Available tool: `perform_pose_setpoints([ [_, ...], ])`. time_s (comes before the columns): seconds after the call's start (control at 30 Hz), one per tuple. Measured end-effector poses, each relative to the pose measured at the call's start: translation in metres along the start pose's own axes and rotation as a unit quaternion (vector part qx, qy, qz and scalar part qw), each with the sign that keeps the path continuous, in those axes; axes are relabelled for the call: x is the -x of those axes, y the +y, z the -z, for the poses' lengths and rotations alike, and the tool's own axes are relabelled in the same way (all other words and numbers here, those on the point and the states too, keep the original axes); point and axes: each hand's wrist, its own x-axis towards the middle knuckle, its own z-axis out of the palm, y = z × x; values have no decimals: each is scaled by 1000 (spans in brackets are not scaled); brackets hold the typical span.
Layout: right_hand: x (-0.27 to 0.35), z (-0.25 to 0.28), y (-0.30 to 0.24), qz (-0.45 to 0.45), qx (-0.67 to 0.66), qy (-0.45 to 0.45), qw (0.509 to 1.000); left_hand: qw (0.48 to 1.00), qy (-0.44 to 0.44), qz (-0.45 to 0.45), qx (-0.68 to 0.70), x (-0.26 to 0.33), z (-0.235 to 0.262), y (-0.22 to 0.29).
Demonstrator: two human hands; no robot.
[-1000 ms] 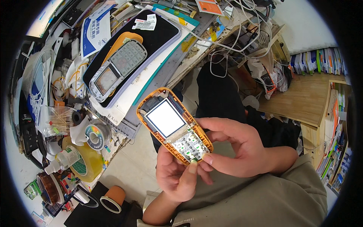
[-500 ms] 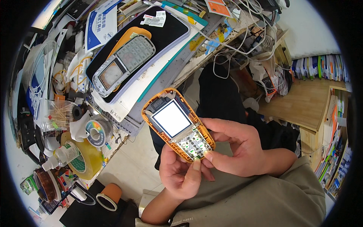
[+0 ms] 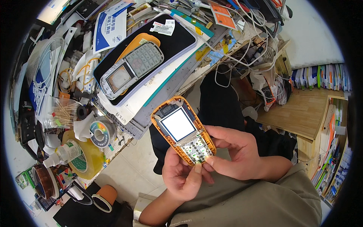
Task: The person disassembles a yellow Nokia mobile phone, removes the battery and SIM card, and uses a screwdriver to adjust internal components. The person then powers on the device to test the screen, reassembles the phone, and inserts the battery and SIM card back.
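Observation:
An opened orange mobile phone (image 3: 155, 120) is held over my lap, its screen lit plain white and its keypad circuit board bare with small lights glowing. My left hand (image 3: 182, 178) grips its lower left edge, the thumb at the bottom of the board. From the right, my right hand (image 3: 236, 153) holds the lower right edge, with its thumb on the board's corner. Fingers beneath the phone are partly hidden. On the bench, a grey keypad front cover (image 3: 130, 70) lies over an orange back cover (image 3: 145, 38), both on a black tablet-like slab (image 3: 177, 38).
The cluttered bench carries a solder spool (image 3: 100, 134), a spray bottle (image 3: 64, 154), a yellow tape roll (image 3: 92, 160) and a tub of cotton swabs (image 3: 62, 111). White cables (image 3: 242, 53) hang over its edge. At right stands a wooden shelf (image 3: 295, 109) with booklets.
The whole view has shifted slightly, so the bench and the phone sit a little lower and further right. My grip on the phone looks the same.

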Motion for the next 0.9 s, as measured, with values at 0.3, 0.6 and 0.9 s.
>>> perform_pose_setpoints([
  [0.3, 1, 3, -6, -33, -25, -21, 999, 999, 31, 29, 2, 1, -5, 2],
  [0.6, 3, 3, 0, -35, 9, -2, 999, 999, 21, 23, 16, 0, -4, -1],
  [0.9, 2, 4, 2, -15, 34, -11, 999, 999, 1, 23, 26, 0, -3, 2],
])
